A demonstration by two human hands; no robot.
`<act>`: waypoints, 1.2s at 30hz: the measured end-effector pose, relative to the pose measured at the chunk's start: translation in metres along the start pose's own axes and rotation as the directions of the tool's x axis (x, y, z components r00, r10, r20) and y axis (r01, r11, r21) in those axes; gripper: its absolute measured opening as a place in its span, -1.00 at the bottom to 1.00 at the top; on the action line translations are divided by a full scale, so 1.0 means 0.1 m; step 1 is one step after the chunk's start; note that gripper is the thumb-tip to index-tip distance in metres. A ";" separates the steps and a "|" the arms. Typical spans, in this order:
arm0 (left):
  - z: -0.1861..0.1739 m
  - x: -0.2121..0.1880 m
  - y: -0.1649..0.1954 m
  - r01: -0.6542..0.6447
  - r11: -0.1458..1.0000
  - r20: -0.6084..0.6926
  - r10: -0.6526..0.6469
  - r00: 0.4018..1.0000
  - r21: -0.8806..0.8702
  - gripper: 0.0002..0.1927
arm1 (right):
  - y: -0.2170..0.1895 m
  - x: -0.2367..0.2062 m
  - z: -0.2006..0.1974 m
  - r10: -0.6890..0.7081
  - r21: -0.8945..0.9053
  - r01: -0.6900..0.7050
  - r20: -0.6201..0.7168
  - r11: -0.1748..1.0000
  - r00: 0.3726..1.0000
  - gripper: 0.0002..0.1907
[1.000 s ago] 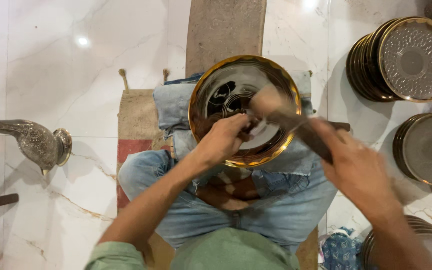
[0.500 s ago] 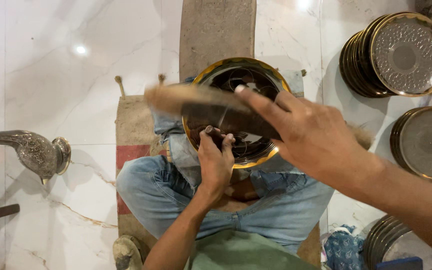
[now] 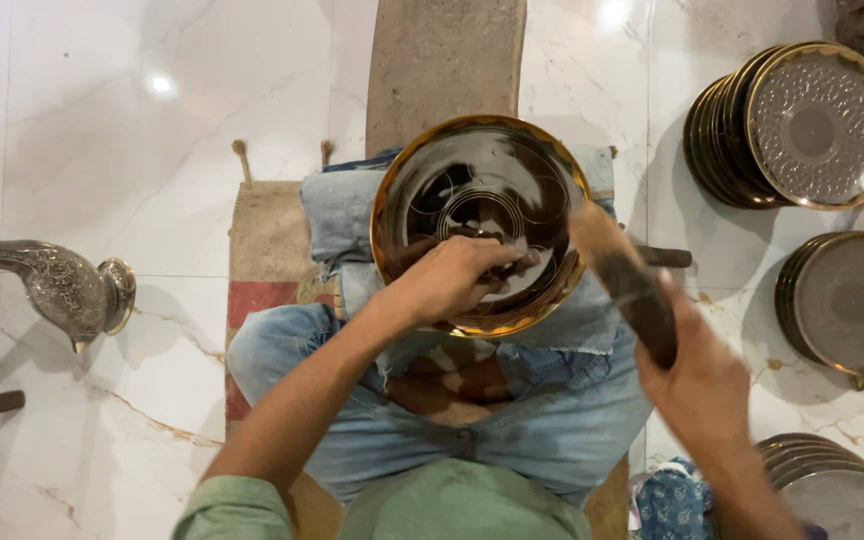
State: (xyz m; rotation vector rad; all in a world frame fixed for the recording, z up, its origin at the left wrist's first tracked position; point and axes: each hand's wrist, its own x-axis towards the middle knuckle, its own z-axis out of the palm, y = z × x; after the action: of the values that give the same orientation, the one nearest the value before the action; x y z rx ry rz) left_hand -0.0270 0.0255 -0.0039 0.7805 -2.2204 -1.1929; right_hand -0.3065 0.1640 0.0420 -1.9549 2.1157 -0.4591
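Observation:
A round brass plate point(image 3: 482, 160) with a gold rim lies on my lap, over folded denim cloth. My left hand point(image 3: 452, 275) rests inside the plate near its lower edge, fingers closed on a small dark tool point(image 3: 512, 268) that touches the plate's face. My right hand point(image 3: 697, 385) grips the dark handle of a wooden mallet point(image 3: 622, 275), whose blurred head hangs by the plate's right rim.
Stacks of embossed metal plates point(image 3: 812, 120) stand at the right, with more plates point(image 3: 847, 300) below and another pile point(image 3: 832, 490) at the bottom right. An ornate metal vessel point(image 3: 62, 285) lies on the marble floor at left. A burlap mat point(image 3: 267, 240) lies under my legs.
My right hand has swung the mallet from across the plate, high and close to the camera, back down to the plate's right side. The left hand stays on the plate with its tool.

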 end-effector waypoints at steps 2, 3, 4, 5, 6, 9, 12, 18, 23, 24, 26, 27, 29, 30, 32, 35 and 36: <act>-0.03 0.09 0.03 0.058 0.995 0.101 -0.066 0.993 0.079 -0.60 | 0.18 -0.36 0.17 0.063 -0.106 -0.052 0.096 0.993 0.993 -0.07; -0.05 0.11 0.05 0.112 0.993 0.066 -0.113 0.991 0.030 -0.63 | 0.24 -0.54 0.25 0.100 -0.155 -0.078 0.139 0.985 0.985 -0.06; -0.08 0.14 0.05 0.158 0.987 0.038 -0.157 0.987 -0.014 -0.67 | 0.30 -0.67 0.35 0.132 -0.099 -0.128 0.040 0.987 0.990 -0.06; -0.11 0.16 0.06 0.204 0.977 0.014 -0.204 0.979 -0.060 -0.70 | 0.32 -0.77 0.47 0.173 -0.039 -0.175 -0.054 0.984 0.984 -0.07; -0.12 0.19 0.07 0.169 0.985 0.053 -0.167 0.985 -0.032 -0.63 | 0.32 -0.89 0.58 0.225 0.020 -0.225 -0.140 0.974 0.964 -0.06; -0.14 0.28 0.06 0.083 0.995 0.176 -0.092 0.980 0.057 -0.47 | 0.32 -1.04 0.82 0.400 0.588 -0.196 -0.239 0.785 0.885 -0.25; -0.16 0.37 0.03 0.048 0.992 0.328 -0.085 0.941 0.118 -0.43 | 0.31 -1.02 0.85 0.460 0.489 -0.434 0.073 0.756 0.885 -0.24; -0.16 0.41 -0.08 -0.081 0.987 0.456 0.010 0.890 0.137 -0.42 | 0.13 -0.77 0.58 0.498 0.434 -0.481 0.083 0.762 0.863 0.07; -0.13 0.42 -0.14 -0.144 0.982 0.460 0.072 0.885 0.124 -0.45 | 0.04 -0.61 0.58 0.553 0.768 -0.367 0.020 0.524 0.833 0.03; -0.12 0.43 -0.15 -0.124 0.986 0.471 0.057 0.880 0.112 -0.46 | 0.05 -0.60 0.60 0.561 0.895 -0.215 -0.047 0.391 0.826 0.01; -0.11 0.43 -0.16 -0.092 0.991 0.492 0.033 0.870 0.096 -0.46 | 0.09 -0.57 0.63 0.501 0.493 -0.429 -0.015 0.756 0.865 -0.09; -0.10 0.43 -0.16 -0.136 0.987 0.462 0.084 0.883 0.081 -0.46 | 0.11 -0.56 0.64 0.476 0.220 -0.467 0.014 0.856 0.879 -0.14; -0.11 0.39 -0.16 -0.222 0.973 0.399 0.181 0.899 0.057 -0.46 | 0.14 -0.51 0.64 0.402 0.316 -0.368 -0.049 0.875 0.914 -0.06; -0.11 0.37 -0.15 -0.154 0.985 0.403 0.108 0.909 0.084 -0.48 | 0.15 -0.47 0.62 0.367 0.356 -0.318 -0.078 0.879 0.927 -0.03; -0.11 0.32 -0.13 -0.018 0.991 0.406 -0.039 0.913 0.135 -0.50 | 0.15 -0.39 0.54 0.323 0.183 -0.324 0.034 0.928 0.946 -0.12; -0.14 0.19 -0.10 -0.076 0.995 0.230 0.059 0.971 0.066 -0.48 | 0.10 -0.16 0.34 0.230 0.285 -0.224 0.011 0.932 0.973 -0.13; -0.14 0.16 -0.09 -0.069 0.996 0.178 0.057 0.982 0.062 -0.50 | 0.07 -0.06 0.27 0.201 0.372 -0.173 -0.037 0.912 0.979 -0.11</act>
State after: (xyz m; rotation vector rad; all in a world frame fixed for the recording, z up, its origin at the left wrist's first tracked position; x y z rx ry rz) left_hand -0.0273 0.0025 -0.0019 0.6470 -2.4211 -1.2024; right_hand -0.3024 0.1687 0.0144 -1.5330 2.0523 -0.8329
